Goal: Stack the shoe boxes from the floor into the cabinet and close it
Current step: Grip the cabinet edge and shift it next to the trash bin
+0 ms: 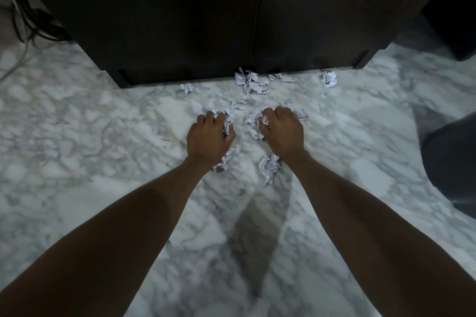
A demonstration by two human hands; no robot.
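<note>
A dark wooden cabinet [195, 15] stands ahead with both doors shut. No shoe box is in view. Several crumpled white paper scraps [252, 82] lie on the marble floor in front of it. My left hand [208, 136] is pressed down on the floor with its fingers curled around crumpled paper [228, 121]. My right hand [282, 131] is a hand's width to the right, fingers closed on more crumpled paper [253, 118]. Two more paper balls [269, 167] lie by my wrists.
Black cables [31, 20] trail on the floor left of the cabinet. A dark object [450, 157] fills the right edge, and another dark shape [453, 20] stands at the upper right. Marble floor [90, 136] spreads to the left and toward me.
</note>
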